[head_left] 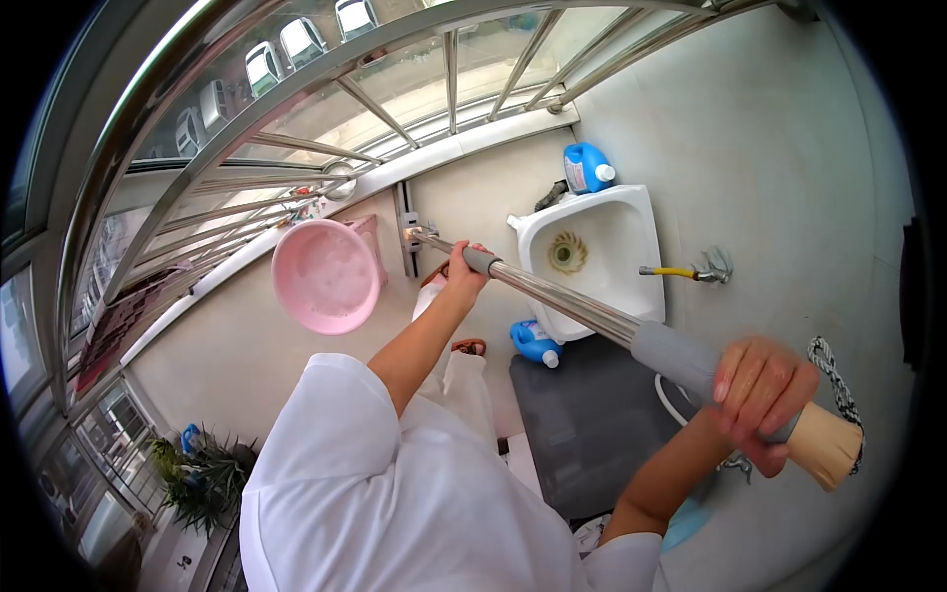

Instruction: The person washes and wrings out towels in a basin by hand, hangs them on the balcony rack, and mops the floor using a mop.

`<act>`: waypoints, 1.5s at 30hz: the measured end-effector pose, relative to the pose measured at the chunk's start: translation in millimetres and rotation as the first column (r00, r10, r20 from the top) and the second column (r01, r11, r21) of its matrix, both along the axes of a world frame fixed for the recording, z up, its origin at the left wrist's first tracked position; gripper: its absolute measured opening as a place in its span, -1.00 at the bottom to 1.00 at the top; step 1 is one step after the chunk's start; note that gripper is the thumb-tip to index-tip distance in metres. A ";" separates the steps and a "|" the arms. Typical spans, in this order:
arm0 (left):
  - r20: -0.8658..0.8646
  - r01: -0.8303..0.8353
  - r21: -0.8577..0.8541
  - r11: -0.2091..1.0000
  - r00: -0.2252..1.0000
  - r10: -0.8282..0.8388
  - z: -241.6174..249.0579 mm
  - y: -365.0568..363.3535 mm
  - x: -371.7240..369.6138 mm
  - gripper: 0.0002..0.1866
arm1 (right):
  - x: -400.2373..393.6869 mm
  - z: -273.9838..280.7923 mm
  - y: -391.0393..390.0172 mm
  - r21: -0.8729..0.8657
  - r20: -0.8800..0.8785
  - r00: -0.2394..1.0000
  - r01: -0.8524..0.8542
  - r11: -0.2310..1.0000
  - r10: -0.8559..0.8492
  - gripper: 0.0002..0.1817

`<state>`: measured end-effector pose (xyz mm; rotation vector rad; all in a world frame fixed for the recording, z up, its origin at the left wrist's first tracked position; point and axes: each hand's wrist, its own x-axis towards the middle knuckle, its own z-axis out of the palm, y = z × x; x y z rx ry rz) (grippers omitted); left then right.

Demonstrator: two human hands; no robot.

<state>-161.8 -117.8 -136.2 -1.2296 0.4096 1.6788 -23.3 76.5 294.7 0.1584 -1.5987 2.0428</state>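
Note:
A long metal pole (572, 301) with grey grips runs slantwise across the view. My left hand (468, 266) is wrapped round it near its far end, by the first grey grip. At the near end, my right hand (758, 395) grips the thick grey sleeve, just above a beige end cap (827, 444) with a braided cord (837, 380). The far end of the pole meets a dark and metal fitting (409, 232) low by the wall. Below the pole lies a white sink (631, 237) with a patterned drain.
A pink basin (328, 276) of cloudy water stands left of the pole. Blue bottles (589, 168) flank the sink. A tap (712, 266) with a yellow hose sticks out at right. Metal railings (451, 84) curve along the window; plants (204, 479) are lower left. A dark grey surface (592, 424) lies below the sink.

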 end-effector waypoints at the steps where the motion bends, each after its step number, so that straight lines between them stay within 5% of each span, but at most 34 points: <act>1: 0.024 0.041 -0.027 0.999 0.999 -0.040 1.7 10.8 6.2 -0.85 | 10.6 7.6 -5.0 0.010 0.032 0.997 0.074 0.997 -0.075 -0.68; 5: 0.105 0.256 -0.063 0.965 0.963 -0.249 7.9 78.6 32.1 -0.86 | 41.7 38.1 -15.0 0.102 0.087 0.895 0.429 0.897 -0.438 -0.76; 7: 0.113 0.432 -0.031 0.901 0.897 -0.427 9.2 119.7 42.3 -0.82 | 50.4 49.6 -24.8 0.112 0.136 0.743 0.646 0.755 -0.656 -0.74; 8: 0.100 0.539 -0.046 0.841 0.841 -0.533 12.2 142.5 45.1 -0.80 | 51.3 51.9 -27.4 0.121 0.157 0.646 0.738 0.664 -0.747 -0.73; 11: -0.021 0.776 -0.026 0.630 0.630 -0.777 -1.3 202.1 54.5 -0.74 | 38.9 50.4 -29.9 0.218 0.187 0.062 0.971 0.103 -0.980 -0.64; 12: -0.075 0.835 -0.015 0.550 0.548 -0.833 -0.6 211.0 57.5 -0.72 | 33.7 49.9 -27.1 0.230 0.175 0.001 0.972 0.042 -0.985 -0.62; 14: -0.099 0.767 0.029 0.641 0.640 -0.762 0.4 214.4 66.6 -0.69 | 25.9 48.1 -18.8 0.253 0.154 -0.117 0.965 -0.075 -0.981 -0.58; 17: -0.041 0.601 0.120 0.790 0.798 -0.601 10.7 210.0 70.0 -0.64 | 66.9 55.3 -12.8 0.212 0.163 0.324 0.911 0.354 -0.932 -0.55; 20: -0.042 0.552 0.123 0.825 0.833 -0.551 22.1 210.9 72.8 -0.67 | 99.1 72.4 -4.3 0.284 0.146 0.426 0.846 0.451 -0.893 -0.49; 23: -0.152 0.635 0.050 0.771 0.768 -0.623 43.1 236.0 66.5 -0.68 | 88.6 77.0 8.0 0.295 0.114 0.190 0.931 0.216 -0.975 -0.46; 27: -0.178 0.820 -0.074 0.568 0.549 -0.816 6.4 270.4 42.0 -0.68 | 73.4 45.0 15.8 0.410 0.157 0.318 0.840 0.354 -0.935 -0.56; 32: -0.237 0.784 -0.067 0.617 0.589 -0.773 -11.3 251.1 62.3 -0.70 | 112.7 33.8 12.8 0.406 0.252 0.496 0.725 0.556 -0.831 -0.72; 38: -0.250 0.795 -0.171 0.582 0.536 -0.806 3.1 218.3 81.7 -0.73 | 78.4 45.6 -9.3 0.393 0.233 0.186 0.880 0.267 -0.955 -0.83; 45: -0.150 0.793 -0.174 0.584 0.565 -0.811 -1.6 142.7 93.4 -0.71 | 67.3 67.2 -30.9 0.355 0.322 0.273 0.853 0.383 -0.906 -0.82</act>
